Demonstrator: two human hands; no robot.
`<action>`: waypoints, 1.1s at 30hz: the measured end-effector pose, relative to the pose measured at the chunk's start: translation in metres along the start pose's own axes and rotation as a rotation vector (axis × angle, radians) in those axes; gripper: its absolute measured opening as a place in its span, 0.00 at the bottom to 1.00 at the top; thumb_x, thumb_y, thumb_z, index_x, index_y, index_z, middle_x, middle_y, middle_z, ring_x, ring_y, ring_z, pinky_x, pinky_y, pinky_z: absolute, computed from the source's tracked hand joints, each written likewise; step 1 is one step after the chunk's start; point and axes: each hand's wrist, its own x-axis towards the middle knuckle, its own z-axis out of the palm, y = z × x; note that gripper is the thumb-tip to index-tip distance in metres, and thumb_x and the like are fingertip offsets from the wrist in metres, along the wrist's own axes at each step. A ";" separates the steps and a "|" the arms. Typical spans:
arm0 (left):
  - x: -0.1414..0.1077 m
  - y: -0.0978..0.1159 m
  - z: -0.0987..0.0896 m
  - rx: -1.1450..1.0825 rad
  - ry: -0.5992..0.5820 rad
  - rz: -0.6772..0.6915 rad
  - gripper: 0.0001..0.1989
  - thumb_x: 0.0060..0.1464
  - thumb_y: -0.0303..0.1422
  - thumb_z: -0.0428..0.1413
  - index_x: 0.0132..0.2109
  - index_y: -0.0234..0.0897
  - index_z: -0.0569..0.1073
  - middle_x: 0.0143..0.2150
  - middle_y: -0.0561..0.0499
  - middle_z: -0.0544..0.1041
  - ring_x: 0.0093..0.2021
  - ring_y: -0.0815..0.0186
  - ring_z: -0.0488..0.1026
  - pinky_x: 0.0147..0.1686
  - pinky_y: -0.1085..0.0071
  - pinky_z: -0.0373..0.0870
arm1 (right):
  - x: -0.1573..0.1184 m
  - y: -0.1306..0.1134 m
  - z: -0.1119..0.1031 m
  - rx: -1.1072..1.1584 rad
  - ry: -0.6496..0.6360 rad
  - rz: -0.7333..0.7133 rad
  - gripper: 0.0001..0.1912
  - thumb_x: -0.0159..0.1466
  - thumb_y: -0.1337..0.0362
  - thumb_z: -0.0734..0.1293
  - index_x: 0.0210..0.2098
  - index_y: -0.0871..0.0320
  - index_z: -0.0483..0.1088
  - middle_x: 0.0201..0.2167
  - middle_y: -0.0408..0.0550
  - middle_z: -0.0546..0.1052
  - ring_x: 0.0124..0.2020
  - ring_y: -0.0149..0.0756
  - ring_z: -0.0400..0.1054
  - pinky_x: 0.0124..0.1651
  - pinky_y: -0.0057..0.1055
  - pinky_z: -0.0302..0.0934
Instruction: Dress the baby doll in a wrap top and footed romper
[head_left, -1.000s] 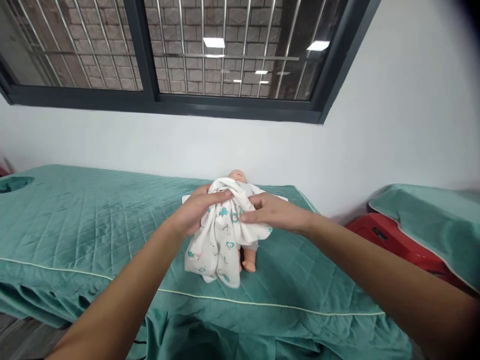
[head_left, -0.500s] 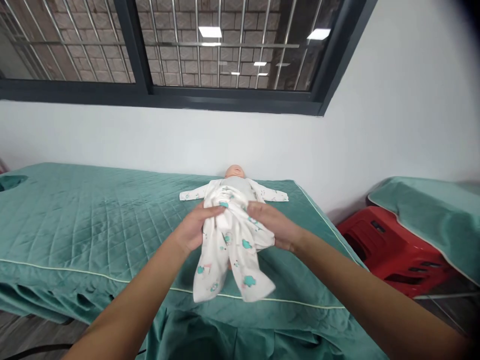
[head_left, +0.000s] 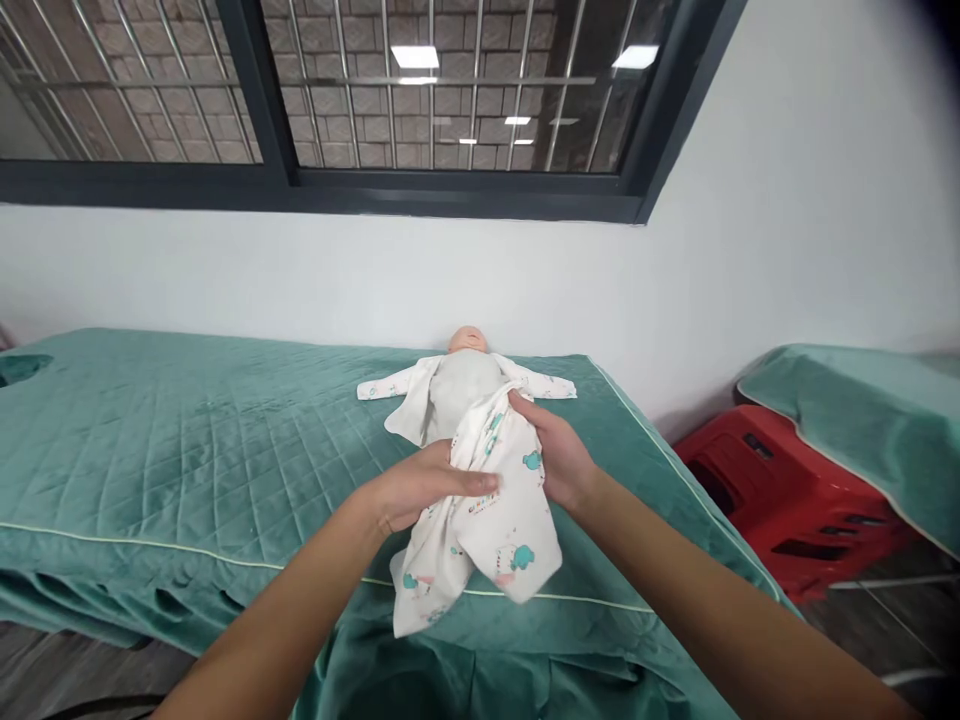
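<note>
The pants point(head_left: 517, 500), white with a green print, hung from both hands at the lower centre of the frame, in front of the doll point(head_left: 466, 390). The left hand point(head_left: 416, 487) pinched them from the left, its thumb laid across the front and its fingers mostly hidden behind the cloth. The right hand point(head_left: 562, 455) gripped the upper right edge, thumb near the top; how its fingers lay behind could not be told.

The step in hand looked like handling and sorting out the cloth: it was bunched between the hands, and its two loose ends hung towards the bottom of the frame. The next move seemed to call for a steady hold on the upper edge, with the gathered folds eased apart so that the openings could be found.

The doll lay face up on the bed point(head_left: 225, 440), its head towards the wall point(head_left: 337, 275). A white jacket point(head_left: 409, 412) was spread around its grey-clad body, sleeves out to both sides; whether arms filled them was unclear. A red stool point(head_left: 795, 490) stood at the right of the frame.
</note>
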 end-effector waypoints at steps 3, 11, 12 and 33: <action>0.001 0.004 -0.004 -0.006 0.036 0.052 0.30 0.45 0.28 0.68 0.56 0.31 0.73 0.49 0.39 0.80 0.47 0.54 0.78 0.46 0.64 0.74 | -0.004 -0.002 -0.005 -0.073 -0.003 -0.045 0.25 0.65 0.48 0.64 0.51 0.62 0.72 0.43 0.54 0.81 0.45 0.43 0.75 0.50 0.38 0.68; 0.017 -0.016 -0.002 -0.236 0.222 0.189 0.22 0.50 0.35 0.65 0.51 0.30 0.76 0.43 0.39 0.81 0.39 0.55 0.80 0.39 0.63 0.76 | -0.017 0.008 -0.015 -0.595 -0.127 0.201 0.23 0.51 0.57 0.78 0.44 0.63 0.77 0.40 0.52 0.81 0.38 0.40 0.75 0.44 0.34 0.69; 0.017 -0.019 -0.001 -0.232 0.221 0.172 0.22 0.51 0.36 0.65 0.52 0.30 0.75 0.43 0.39 0.81 0.40 0.55 0.80 0.40 0.63 0.76 | -0.017 0.008 -0.015 -0.569 -0.086 0.156 0.23 0.52 0.56 0.77 0.44 0.63 0.77 0.39 0.51 0.81 0.38 0.40 0.75 0.44 0.34 0.69; 0.036 -0.029 -0.007 0.384 0.244 -0.066 0.17 0.46 0.39 0.65 0.41 0.31 0.79 0.40 0.43 0.82 0.43 0.53 0.77 0.44 0.63 0.70 | -0.044 0.077 -0.060 -0.308 0.292 -0.049 0.20 0.52 0.53 0.75 0.39 0.60 0.77 0.30 0.48 0.80 0.34 0.42 0.74 0.43 0.40 0.67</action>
